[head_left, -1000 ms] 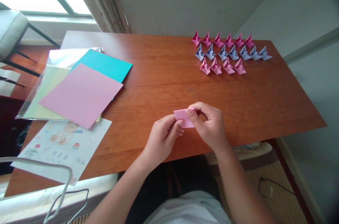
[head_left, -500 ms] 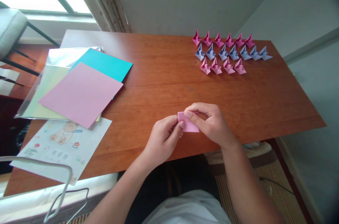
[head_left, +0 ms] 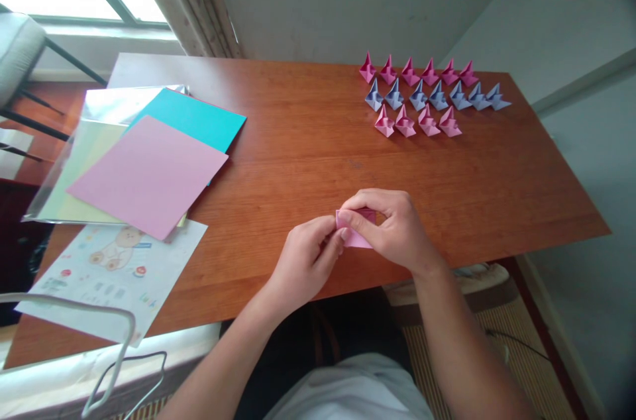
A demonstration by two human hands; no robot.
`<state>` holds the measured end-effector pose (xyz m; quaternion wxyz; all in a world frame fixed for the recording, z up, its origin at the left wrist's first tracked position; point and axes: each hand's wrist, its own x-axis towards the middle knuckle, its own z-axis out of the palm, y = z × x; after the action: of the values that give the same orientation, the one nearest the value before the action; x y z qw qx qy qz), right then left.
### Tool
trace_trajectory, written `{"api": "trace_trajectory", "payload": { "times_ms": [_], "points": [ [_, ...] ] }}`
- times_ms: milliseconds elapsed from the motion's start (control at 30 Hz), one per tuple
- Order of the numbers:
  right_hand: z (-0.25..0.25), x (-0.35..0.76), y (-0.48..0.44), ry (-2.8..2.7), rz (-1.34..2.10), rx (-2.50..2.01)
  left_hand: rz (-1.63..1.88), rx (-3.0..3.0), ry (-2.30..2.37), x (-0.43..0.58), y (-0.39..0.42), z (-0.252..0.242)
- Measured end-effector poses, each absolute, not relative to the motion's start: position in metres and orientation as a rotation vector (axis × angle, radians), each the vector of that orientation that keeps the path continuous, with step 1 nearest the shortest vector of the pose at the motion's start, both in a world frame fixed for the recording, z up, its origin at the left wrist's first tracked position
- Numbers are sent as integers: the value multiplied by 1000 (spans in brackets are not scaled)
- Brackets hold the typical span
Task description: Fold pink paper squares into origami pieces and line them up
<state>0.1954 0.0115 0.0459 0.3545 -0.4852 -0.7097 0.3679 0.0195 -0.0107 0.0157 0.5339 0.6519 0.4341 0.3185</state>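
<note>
A small folded pink paper [head_left: 358,240] is held between both hands just above the table's front edge. My left hand [head_left: 309,259] pinches its left side between thumb and fingers. My right hand [head_left: 390,224] grips the upper edge, its thumb lying across the paper near the upper left corner and its fingers curled behind. Fingers cover part of the paper, so its exact folds are hard to see.
Rows of folded paper shapes, dark pink [head_left: 410,72], lavender [head_left: 419,97] and light pink [head_left: 405,122], stand at the back right of the wooden table [head_left: 288,161]. Pink [head_left: 149,175] and turquoise sheets [head_left: 199,116] and a printed sheet [head_left: 119,274] lie left. A white tube [head_left: 74,303] crosses the lower left.
My right thumb and fingers have slid left along the paper toward its upper left corner. My left hand keeps its pinch, having moved slightly right.
</note>
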Motion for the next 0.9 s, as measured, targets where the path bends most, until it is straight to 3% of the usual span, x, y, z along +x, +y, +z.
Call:
{"api": "trace_trajectory", "payload": {
  "times_ms": [333, 633, 900],
  "points": [
    [45, 196, 12, -1841, 1011, -1182, 754, 1581, 1017, 19, -11, 17],
    [30, 199, 4, -1321, 1262, -1271, 913, 1341, 1071, 18, -13, 14],
    [28, 191, -5, -1393, 1138, -1333, 830, 1384, 1029, 18, -13, 15]
  ]
}}
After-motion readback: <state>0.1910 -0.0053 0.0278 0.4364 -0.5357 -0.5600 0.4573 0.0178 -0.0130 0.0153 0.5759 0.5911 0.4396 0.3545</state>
